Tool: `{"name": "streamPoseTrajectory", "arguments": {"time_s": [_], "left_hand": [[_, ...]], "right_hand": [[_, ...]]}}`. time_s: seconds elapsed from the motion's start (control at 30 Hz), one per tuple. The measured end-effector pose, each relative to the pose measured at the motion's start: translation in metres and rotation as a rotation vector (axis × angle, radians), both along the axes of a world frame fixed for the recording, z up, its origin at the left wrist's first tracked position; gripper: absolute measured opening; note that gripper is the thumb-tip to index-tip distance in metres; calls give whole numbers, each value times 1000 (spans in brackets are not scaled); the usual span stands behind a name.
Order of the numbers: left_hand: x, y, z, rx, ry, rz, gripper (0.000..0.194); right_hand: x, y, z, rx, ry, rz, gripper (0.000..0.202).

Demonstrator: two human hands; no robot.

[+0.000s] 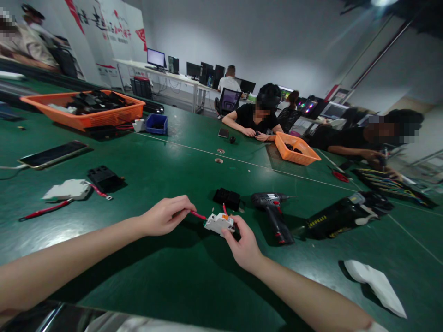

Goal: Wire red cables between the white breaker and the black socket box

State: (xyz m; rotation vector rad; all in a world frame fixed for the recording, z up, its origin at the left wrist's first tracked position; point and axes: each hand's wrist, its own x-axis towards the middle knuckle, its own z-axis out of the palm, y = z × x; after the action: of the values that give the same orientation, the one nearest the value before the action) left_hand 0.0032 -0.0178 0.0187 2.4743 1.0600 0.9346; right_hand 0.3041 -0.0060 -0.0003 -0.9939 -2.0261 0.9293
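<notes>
A white circuit breaker (217, 223) with an orange switch is gripped between the thumb and fingers of my right hand (245, 243). One red wire (198, 215) leaves its left side, and my left hand (169, 215) pinches that wire's end. A second short red wire (224, 209) rises from the breaker's top. Just behind it lies a black plastic part (227, 198). Right of my right hand a cordless drill (275, 214) rests on its side. Further left are another white breaker (67, 189) with red wires and a black block (104, 177).
The green table (166, 161) holds an orange basket (86, 115) of black parts, a blue bin (156, 124) and a phone (55, 153). On the right lie a black bottle (342, 216) and a white object (377, 283). Two people work across the table near another orange basket (297, 150).
</notes>
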Motion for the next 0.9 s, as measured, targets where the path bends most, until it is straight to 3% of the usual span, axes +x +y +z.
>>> {"name": "streamPoseTrajectory", "arguments": {"time_s": [0.43, 0.9], "left_hand": [[1, 2, -1, -118, 0, 22, 20], [4, 2, -2, -23, 18, 6, 19]], "right_hand": [[1, 0, -1, 74, 11, 34, 23], [1, 0, 0, 58, -19, 37, 21]]}}
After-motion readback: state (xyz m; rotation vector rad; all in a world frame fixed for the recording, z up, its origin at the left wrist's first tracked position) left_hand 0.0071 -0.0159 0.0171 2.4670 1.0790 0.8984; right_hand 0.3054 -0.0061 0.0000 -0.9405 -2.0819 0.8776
